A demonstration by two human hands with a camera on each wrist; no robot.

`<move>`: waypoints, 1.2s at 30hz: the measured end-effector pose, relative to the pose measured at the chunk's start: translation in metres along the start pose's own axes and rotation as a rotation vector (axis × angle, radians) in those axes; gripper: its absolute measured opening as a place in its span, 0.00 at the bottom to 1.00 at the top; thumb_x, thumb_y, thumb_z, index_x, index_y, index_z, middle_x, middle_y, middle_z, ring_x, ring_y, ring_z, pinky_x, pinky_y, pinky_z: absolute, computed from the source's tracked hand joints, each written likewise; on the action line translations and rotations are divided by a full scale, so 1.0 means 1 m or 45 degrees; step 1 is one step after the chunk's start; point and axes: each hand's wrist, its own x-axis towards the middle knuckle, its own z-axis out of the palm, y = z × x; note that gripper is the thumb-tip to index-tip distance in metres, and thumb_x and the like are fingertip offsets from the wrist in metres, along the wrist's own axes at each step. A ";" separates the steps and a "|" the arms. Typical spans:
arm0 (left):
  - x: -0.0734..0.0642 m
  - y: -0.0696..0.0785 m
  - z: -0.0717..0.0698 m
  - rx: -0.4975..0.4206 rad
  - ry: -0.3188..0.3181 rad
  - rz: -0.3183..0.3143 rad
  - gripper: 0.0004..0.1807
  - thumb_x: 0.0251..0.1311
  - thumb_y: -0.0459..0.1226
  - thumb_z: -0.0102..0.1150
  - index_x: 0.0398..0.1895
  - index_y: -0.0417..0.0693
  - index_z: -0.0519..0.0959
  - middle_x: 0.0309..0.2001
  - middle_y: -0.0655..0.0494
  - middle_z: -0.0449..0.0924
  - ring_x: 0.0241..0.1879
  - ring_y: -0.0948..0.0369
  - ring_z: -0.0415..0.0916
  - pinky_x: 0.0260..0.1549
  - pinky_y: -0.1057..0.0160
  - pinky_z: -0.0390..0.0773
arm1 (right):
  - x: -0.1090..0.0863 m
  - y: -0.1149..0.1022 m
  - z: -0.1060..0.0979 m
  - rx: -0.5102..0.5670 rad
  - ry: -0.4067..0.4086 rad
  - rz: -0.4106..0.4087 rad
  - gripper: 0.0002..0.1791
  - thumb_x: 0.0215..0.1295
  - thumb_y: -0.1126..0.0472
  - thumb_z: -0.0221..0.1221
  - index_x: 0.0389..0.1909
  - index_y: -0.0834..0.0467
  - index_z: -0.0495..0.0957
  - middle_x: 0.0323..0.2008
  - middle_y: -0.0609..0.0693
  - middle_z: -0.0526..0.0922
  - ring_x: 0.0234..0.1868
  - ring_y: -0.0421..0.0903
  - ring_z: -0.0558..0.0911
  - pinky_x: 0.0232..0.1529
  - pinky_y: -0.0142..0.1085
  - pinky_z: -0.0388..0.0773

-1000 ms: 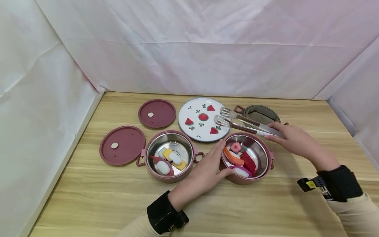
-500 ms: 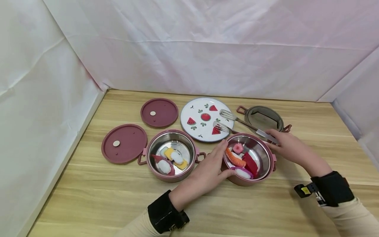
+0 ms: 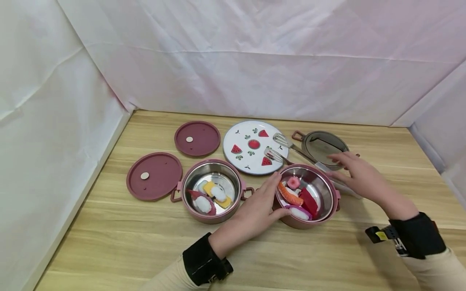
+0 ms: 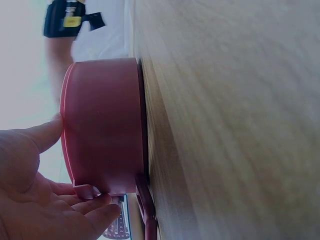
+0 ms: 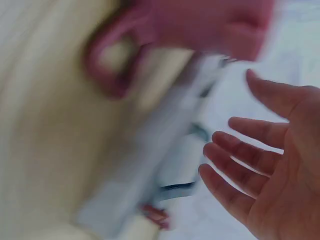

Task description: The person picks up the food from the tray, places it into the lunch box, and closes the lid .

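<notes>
In the head view my left hand [image 3: 255, 208] rests against the left side of the right pink pot [image 3: 333, 210], thumb at its rim. Its fingers touch the pot wall [image 4: 105, 125] in the left wrist view. Inside lie an orange-topped toy sushi piece [image 3: 290, 194], a red piece [image 3: 308, 203], a pink flower-like piece [image 3: 293, 182] and a white one with a purple edge [image 3: 299, 213]. Kitchen tongs [image 3: 302, 152] lie behind this pot, tips over the plate. My right hand [image 3: 364, 178] hovers by their handle end, fingers spread, holding nothing.
Left stands another pink pot [image 3: 187, 173] with toy sushi [image 3: 214, 193]. Beside it lie two maroon lids [image 3: 153, 182]. A white watermelon-patterned plate [image 3: 236, 129] and a dark lid or pan with handles [image 3: 324, 145] lie behind. White cloth walls [image 3: 255, 81] bound the wooden table [image 3: 127, 242].
The tongs went from my right hand's hold down onto the table behind the right pot. My right hand let go and lifted slightly off. My left hand stayed on the pot.
</notes>
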 end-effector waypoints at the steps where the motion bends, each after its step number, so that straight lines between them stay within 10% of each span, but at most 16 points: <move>1: 0.000 0.000 0.000 0.002 -0.001 0.002 0.49 0.65 0.53 0.60 0.81 0.53 0.44 0.82 0.55 0.43 0.79 0.59 0.48 0.74 0.54 0.63 | -0.002 -0.005 -0.005 0.031 0.014 -0.007 0.33 0.67 0.52 0.64 0.67 0.64 0.69 0.59 0.66 0.75 0.58 0.65 0.76 0.52 0.66 0.75; 12: -0.001 -0.001 -0.003 0.019 0.015 0.006 0.48 0.66 0.53 0.60 0.81 0.51 0.45 0.81 0.54 0.44 0.79 0.59 0.49 0.74 0.55 0.62 | -0.018 -0.055 0.003 0.148 -0.131 -0.296 0.72 0.40 0.34 0.75 0.81 0.53 0.44 0.80 0.57 0.47 0.77 0.66 0.54 0.62 0.71 0.65; 24: -0.002 0.001 -0.007 0.043 0.016 0.049 0.47 0.64 0.55 0.61 0.80 0.56 0.49 0.81 0.60 0.46 0.79 0.60 0.50 0.74 0.56 0.63 | -0.027 -0.054 0.019 0.067 -0.116 -0.293 0.74 0.33 0.24 0.70 0.80 0.55 0.48 0.80 0.56 0.49 0.78 0.64 0.53 0.71 0.62 0.61; 29: -0.021 0.006 -0.044 0.000 0.081 0.157 0.39 0.67 0.54 0.58 0.78 0.58 0.57 0.80 0.61 0.51 0.78 0.59 0.53 0.74 0.53 0.61 | -0.026 -0.052 0.020 0.062 -0.088 -0.327 0.74 0.32 0.25 0.72 0.79 0.54 0.51 0.79 0.58 0.52 0.76 0.66 0.55 0.65 0.66 0.65; 36: -0.062 -0.024 -0.118 -0.057 0.475 0.166 0.33 0.66 0.44 0.63 0.73 0.56 0.67 0.74 0.58 0.65 0.76 0.58 0.58 0.75 0.50 0.59 | -0.023 -0.055 0.016 0.063 -0.127 -0.318 0.74 0.31 0.23 0.70 0.79 0.52 0.51 0.79 0.58 0.51 0.75 0.68 0.55 0.61 0.70 0.66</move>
